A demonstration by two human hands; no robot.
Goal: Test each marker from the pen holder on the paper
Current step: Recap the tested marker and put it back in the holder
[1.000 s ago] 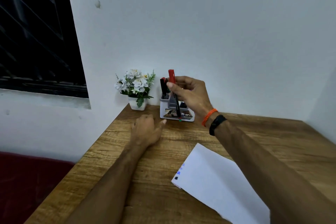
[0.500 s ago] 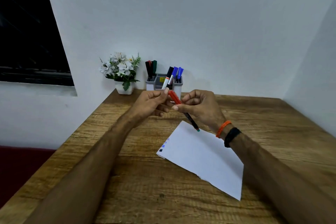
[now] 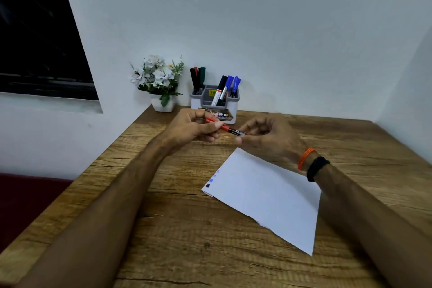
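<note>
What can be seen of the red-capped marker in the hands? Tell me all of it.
The red-capped marker is slim, with a red cap and a black barrel that carries pale print too small to read. It looks like plastic. It lies nearly level in the air above the wooden table, in front of the pen holder, cap end to the left. The left hand grips the cap; the right hand pinches the barrel. The cap appears seated on the barrel. The barrel's far end is hidden in the right hand.
</note>
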